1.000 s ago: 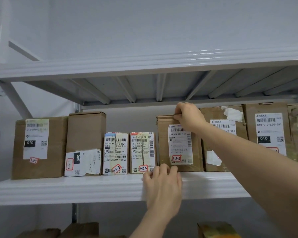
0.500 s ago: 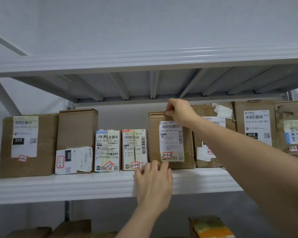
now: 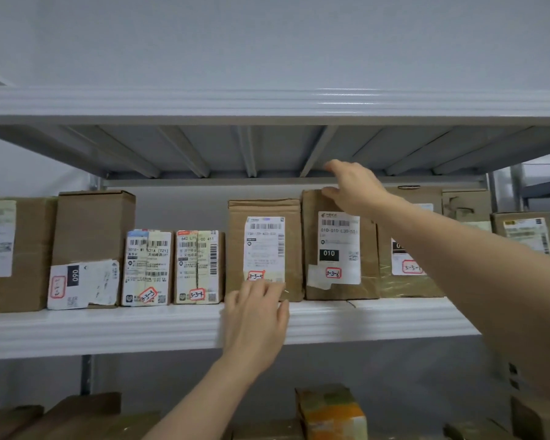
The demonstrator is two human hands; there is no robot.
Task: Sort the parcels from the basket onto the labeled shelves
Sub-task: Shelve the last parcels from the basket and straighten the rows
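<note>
A row of brown cardboard parcels stands on the white shelf (image 3: 108,328), each with a white label and a red-framed number tag. My left hand (image 3: 256,315) lies over the shelf's front edge, its straight fingertips touching the bottom of the parcel tagged 3-3-5 (image 3: 264,211). My right hand (image 3: 351,187) hovers open at the top left corner of the neighbouring parcel tagged 3-3-6 (image 3: 340,290), fingers spread, thumb by the corner. The basket is out of sight.
Parcels tagged 3-3-3 (image 3: 146,268) and 3-3-4 (image 3: 199,266) stand left of my left hand, with larger boxes (image 3: 92,227) further left. More boxes (image 3: 464,204) fill the right end. An upper shelf (image 3: 267,103) hangs close above. An orange-and-green box (image 3: 331,411) sits below.
My right hand has let go of the top of the 3-3-5 parcel and moved right to the 3-3-6 parcel's top corner. The view has shifted right.
</note>
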